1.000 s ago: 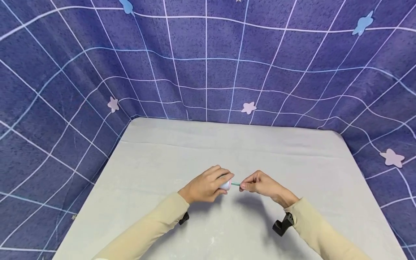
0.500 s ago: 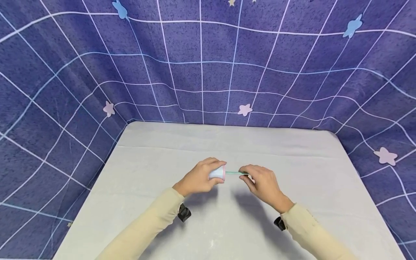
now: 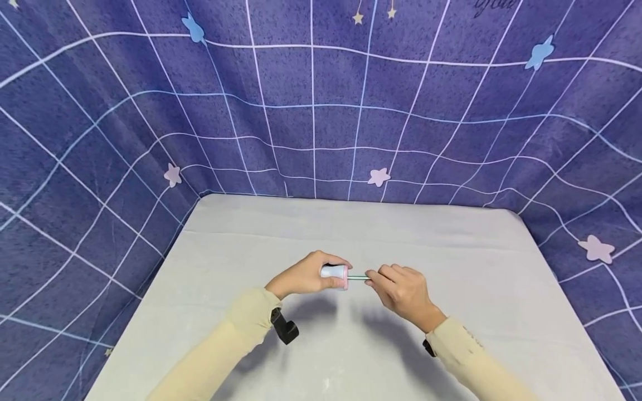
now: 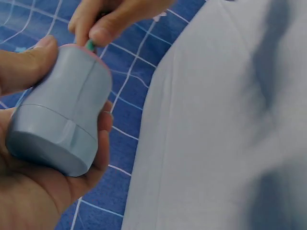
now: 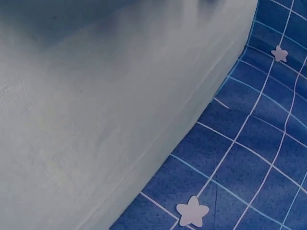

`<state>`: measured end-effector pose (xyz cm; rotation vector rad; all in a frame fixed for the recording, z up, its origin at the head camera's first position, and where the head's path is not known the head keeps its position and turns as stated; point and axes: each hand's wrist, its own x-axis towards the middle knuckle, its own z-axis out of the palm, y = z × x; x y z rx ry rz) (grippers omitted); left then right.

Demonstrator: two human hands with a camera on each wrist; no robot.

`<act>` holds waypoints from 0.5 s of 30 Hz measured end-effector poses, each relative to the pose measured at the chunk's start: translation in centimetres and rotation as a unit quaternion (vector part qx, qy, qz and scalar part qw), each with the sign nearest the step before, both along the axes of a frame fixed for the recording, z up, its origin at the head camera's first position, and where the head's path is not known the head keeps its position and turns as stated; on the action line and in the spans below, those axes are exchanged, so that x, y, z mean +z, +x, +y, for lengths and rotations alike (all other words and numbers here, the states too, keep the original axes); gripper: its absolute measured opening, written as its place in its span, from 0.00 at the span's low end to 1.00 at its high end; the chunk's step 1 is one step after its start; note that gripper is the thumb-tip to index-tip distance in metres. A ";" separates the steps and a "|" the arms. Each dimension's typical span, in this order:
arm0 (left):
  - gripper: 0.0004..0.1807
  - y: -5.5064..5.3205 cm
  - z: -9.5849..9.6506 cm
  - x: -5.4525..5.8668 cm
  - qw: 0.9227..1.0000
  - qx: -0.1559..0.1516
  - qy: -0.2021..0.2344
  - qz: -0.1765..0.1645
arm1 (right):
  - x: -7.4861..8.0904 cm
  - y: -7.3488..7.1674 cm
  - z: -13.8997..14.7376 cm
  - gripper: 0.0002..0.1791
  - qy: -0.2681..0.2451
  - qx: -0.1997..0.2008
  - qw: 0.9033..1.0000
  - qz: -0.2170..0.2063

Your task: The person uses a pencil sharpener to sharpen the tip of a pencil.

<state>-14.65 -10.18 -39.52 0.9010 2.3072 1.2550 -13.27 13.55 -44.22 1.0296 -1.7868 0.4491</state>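
Pale-blue, the container (image 3: 333,271) clamped in the left hand (image 3: 303,275) has a green rod (image 3: 357,277) at three o'clock, pinched by the right hand (image 3: 401,288), likely being inserted or withdrawn, calling for straight alignment.

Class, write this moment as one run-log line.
left hand: grips pale-blue object; right hand: pinches green rod; rod: at object's pink end; place: above white table

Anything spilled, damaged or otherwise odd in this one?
No visible spill or damage. The left hand holds the light-blue object, the right hand the green rod; oddly, the right wrist view catches no hand.
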 end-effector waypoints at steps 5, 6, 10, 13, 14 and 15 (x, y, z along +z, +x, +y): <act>0.20 0.8 0.4 -1.1 1.000 0.016 0.003 0.020 | 0.1 0.7 -0.1 0.16 -0.003 0.000 0.996 -0.089; 0.21 1.0 0.4 -1.4 0.999 0.023 -0.001 0.035 | 0.2 0.9 -0.1 0.15 -0.001 -0.006 0.992 -0.123; 0.24 1.8 0.9 -2.2 0.988 0.033 -0.033 0.150 | 0.8 1.6 -0.1 0.07 0.006 -0.039 0.950 -0.310; 0.26 2.2 1.1 -2.7 0.963 0.026 -0.060 0.262 | 1.4 1.8 0.1 0.03 -0.005 -0.053 0.876 -0.480; 0.27 2.3 1.2 -2.9 0.953 0.024 -0.066 0.295 | 1.7 1.8 0.1 0.04 -0.009 -0.054 0.848 -0.528; 0.27 2.3 1.3 -3.0 0.943 0.021 -0.070 0.323 | 1.9 1.6 0.2 0.05 -0.014 -0.051 0.819 -0.571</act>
